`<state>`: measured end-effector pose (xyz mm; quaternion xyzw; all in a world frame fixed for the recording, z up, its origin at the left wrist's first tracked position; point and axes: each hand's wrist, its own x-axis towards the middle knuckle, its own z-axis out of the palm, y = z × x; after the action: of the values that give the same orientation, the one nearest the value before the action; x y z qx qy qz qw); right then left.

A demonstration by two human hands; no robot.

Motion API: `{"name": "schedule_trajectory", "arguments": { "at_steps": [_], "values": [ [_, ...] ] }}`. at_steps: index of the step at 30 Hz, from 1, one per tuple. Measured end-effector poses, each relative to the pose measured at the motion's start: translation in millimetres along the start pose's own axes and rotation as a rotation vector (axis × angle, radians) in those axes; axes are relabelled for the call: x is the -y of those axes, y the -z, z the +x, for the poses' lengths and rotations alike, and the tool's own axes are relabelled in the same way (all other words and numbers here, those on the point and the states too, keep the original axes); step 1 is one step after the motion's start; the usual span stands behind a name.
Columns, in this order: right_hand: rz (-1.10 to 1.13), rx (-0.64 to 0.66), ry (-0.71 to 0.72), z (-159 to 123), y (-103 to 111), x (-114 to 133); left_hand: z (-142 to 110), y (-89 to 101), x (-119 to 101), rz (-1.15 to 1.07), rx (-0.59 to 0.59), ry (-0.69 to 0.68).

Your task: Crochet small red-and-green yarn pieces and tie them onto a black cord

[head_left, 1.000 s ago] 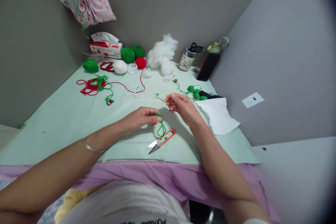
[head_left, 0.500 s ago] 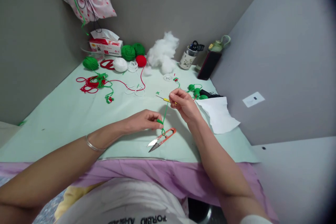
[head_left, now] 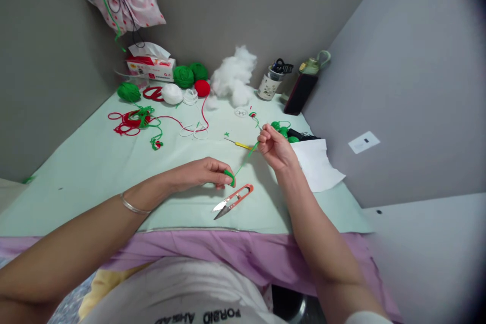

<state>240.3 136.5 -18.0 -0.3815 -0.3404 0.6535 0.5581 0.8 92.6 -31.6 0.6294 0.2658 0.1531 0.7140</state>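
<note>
Between the thumb and fingers of my left hand [head_left: 214, 173] is a small green crocheted piece [head_left: 230, 177], its curved edge showing past the fingertips. A strand of green yarn [head_left: 246, 158] runs taut from it, up and right to my right hand [head_left: 275, 144]. That hand is closed, pinching the yarn. A crochet hook [head_left: 243, 145] with a yellow handle lies on the table just left of the right hand, its tip pointing left. Orange-handled thread snips [head_left: 233, 201] rest below the left fingertips, blades toward me.
Red and green yarn tangles [head_left: 138, 119] lie left, before several yarn balls [head_left: 172, 93] and a tissue box [head_left: 152, 68]. White stuffing [head_left: 233, 78], a cup [head_left: 269, 85] and a bottle [head_left: 310, 67] with a dark phone-like slab [head_left: 301, 93] stand behind. White paper [head_left: 317, 164] lies right.
My right hand has moved right and slightly up, drawing the green yarn out longer. The loop that hung below my left fingertips no longer shows. The hook and snips stay put.
</note>
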Motion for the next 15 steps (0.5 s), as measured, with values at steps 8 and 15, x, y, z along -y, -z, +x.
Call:
{"name": "schedule_trajectory", "arguments": {
  "at_steps": [8, 15],
  "values": [
    [-0.192, -0.062, 0.043, 2, 4, -8, -2, 3.5, -3, -0.24, -0.171, -0.049],
    [-1.091, 0.545, 0.083, -26, -6, 4, -2, 21.0, 0, -0.329, -0.411, -0.12]
  ]
}}
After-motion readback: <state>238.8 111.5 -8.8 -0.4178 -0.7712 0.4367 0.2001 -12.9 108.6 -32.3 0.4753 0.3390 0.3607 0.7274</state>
